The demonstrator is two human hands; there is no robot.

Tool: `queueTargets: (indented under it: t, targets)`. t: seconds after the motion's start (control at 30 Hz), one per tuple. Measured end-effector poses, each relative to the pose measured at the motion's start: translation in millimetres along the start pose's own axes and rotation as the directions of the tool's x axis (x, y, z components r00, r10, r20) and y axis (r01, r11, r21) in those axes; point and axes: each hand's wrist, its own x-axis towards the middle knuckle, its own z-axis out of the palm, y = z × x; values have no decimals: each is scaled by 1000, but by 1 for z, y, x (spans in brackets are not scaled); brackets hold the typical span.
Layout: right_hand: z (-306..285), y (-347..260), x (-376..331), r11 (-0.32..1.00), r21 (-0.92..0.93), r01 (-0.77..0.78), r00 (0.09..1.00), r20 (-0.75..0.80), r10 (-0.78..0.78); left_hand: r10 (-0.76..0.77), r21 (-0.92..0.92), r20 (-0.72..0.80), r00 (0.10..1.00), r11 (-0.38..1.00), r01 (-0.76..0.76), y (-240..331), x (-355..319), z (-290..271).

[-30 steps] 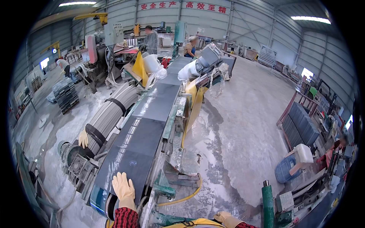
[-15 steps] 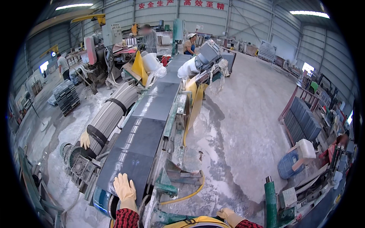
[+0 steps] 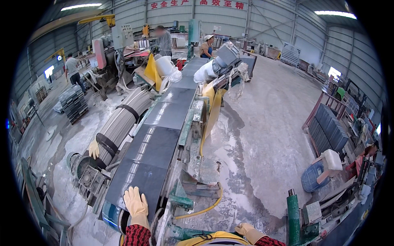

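Dark grey stone slabs [image 3: 143, 153] lie end to end along a conveyor [image 3: 111, 215] that runs away from me. My left hand [image 3: 136, 205], in a cream rubber glove, rests flat on the nearest slab close to its front edge. Its fingers are stretched out and a little apart. Low in the picture, my right hand [image 3: 248, 232] wears a matching glove and is beside the green frame [image 3: 193, 233]. Its fingers bend downward, with the tips hidden, so I cannot see whether it grips anything. A yellow apron [image 3: 211, 238] covers my front.
A loose glove [image 3: 94, 148] lies by strapped pale strips [image 3: 123, 123] left of the conveyor. A motor unit [image 3: 226, 55] leans over its far end. A yellow hose [image 3: 213, 205], a blue drum [image 3: 314, 180] and racked slabs [image 3: 328, 127] are rightward. Several people work farther off.
My hands keep nearly the same places. The slabs show no clear movement. At the far left a person stands nearer, and the person by the motor unit has shifted posture.
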Motion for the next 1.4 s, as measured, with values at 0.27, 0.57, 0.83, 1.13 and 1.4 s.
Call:
queueTargets:
  t: [0.27,0.57,0.83,1.13,1.4]
  targets:
    - [1,8,16,1000,-17,-4,1000,-26,4,14,1,-5,1000,1000,-14,-2,-4,-3]
    - [-7,-2,-1,1000,25,14,1000,-4,-14,29,6,-30,999,1000,-28,-10,-9,1]
    - [-1,3,2,999,52,-8,999,-43,11,31,-3,-25,999,1000,-31,-9,-14,-4]
    - [-3,3,10,996,85,-3,1000,-24,5,87,-12,-77,993,996,-89,-15,-17,-11]
    - [-12,-8,-17,971,234,-40,997,-58,55,251,-53,-65,966,966,-255,-30,-25,-30]
